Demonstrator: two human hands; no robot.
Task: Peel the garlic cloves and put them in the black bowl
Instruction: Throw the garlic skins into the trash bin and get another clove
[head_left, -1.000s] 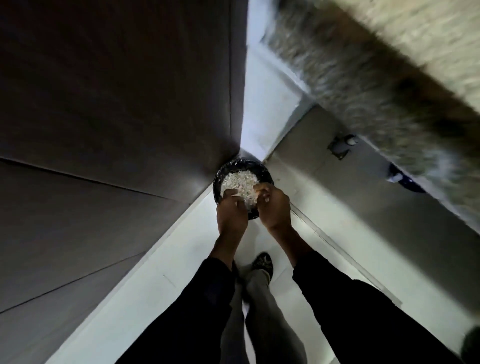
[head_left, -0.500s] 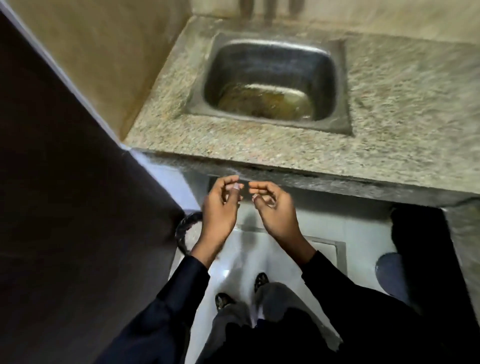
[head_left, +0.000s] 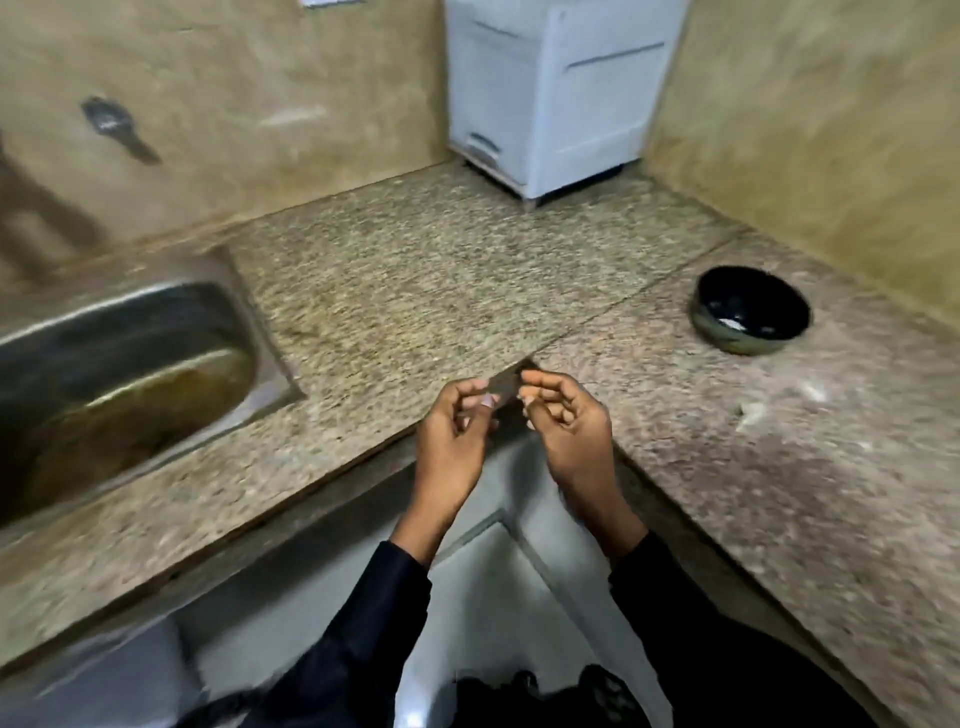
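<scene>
The black bowl (head_left: 740, 340) stands on the speckled stone counter (head_left: 415, 270) at the right, near the wall. A few pale pieces (head_left: 731, 323) lie in its bottom, too blurred to name. My left hand (head_left: 457, 431) and my right hand (head_left: 571, 426) hover side by side over the counter's inner corner, fingertips nearly meeting. Their fingers are loosely curled and I see nothing held in either. Two small white scraps (head_left: 753, 413) lie on the counter between my right hand and the bowl.
A steel sink (head_left: 260, 332) with murky water is set into the counter at the left. A white appliance (head_left: 550, 93) stands in the back corner. Beige walls close off the back and right sides. Below my hands are floor tiles and my shoes.
The view has swung up from a dark floor bin full of pale peels to the counter. Both hands rose from the bin to the counter's edge.
</scene>
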